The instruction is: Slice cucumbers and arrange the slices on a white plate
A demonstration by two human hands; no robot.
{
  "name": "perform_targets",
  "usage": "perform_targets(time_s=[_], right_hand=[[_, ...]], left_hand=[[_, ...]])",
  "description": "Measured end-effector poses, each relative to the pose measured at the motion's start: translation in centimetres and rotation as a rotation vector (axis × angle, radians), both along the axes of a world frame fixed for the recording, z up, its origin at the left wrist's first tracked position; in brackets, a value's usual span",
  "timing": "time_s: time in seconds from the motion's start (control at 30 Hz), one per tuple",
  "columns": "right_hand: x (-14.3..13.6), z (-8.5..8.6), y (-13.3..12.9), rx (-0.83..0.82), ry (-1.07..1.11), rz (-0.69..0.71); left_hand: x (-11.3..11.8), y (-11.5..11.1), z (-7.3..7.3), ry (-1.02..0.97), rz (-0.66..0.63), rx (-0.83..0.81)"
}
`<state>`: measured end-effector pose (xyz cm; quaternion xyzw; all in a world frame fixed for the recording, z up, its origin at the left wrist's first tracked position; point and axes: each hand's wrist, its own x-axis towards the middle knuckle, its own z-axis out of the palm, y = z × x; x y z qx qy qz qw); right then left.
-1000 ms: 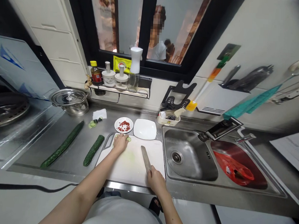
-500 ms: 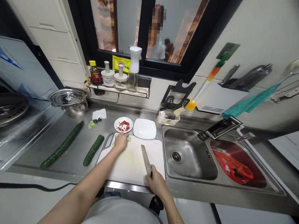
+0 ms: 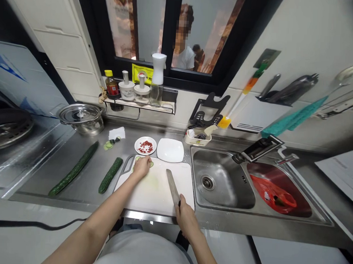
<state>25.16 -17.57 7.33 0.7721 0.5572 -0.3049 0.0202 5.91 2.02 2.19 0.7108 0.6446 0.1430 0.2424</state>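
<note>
Knife (image 3: 172, 186) sits clamped in right fingers (image 3: 182, 205); left fingers (image 3: 144, 162) (together or apart, unclear) partly cover cucumber slices (image 3: 151, 164).

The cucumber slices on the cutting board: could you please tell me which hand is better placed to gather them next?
Probably the left hand: it is at the cucumber slices, towards the cutting board's far left corner, while the right hand grips the knife.

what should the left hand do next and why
Perhaps gather the round, green-rimmed cucumber slices together: the left hand is over them, near the far edge of the white rectangular cutting board and close to the white, rounded-square plate, while the right hand holds the grey, metal-bladed knife away from them.
</note>
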Motion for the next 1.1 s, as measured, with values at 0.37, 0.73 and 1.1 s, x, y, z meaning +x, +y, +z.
perform_targets(time_s=[0.37,0.73,1.1], right_hand=[[0.5,1.1,0.4,0.011,-0.109,-0.021],[-0.2,1.2,-0.6,0.110,-0.074,0.112],[-1.6,0.6,-1.4,0.100,-0.081,0.189]], left_hand=[[-1.0,-3.7,-1.2,-0.215,0.091,-0.156],[-1.5,-4.7,-1.5,-0.003,0.044,-0.070],[-2.5,-4.5,-2.9,-0.026,0.045,-0.060]])
